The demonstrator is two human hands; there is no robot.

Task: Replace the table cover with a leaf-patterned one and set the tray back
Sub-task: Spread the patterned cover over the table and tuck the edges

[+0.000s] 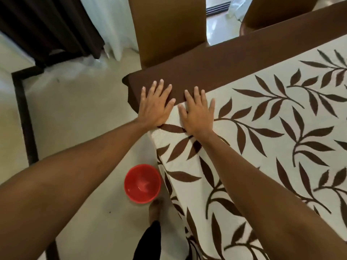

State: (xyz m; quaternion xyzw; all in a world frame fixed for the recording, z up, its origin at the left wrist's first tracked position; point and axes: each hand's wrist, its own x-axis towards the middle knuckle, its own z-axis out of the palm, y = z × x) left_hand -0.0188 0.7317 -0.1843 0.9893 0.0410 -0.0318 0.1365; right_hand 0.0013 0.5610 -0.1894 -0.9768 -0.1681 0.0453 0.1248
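Note:
A white cover with brown leaf print lies over the table and hangs down its near left edge. Beyond it a plain brown cloth covers the far strip and corner of the table. My left hand lies flat with spread fingers at the table's left corner, mostly on the brown cloth. My right hand lies flat beside it, pressing the corner of the leaf cover, fingertips reaching the brown strip. No tray is in view.
A red plastic bowl stands on the pale floor by the table's edge, next to my foot. Two brown chairs stand at the far side. Dark and white curtains hang at the back left.

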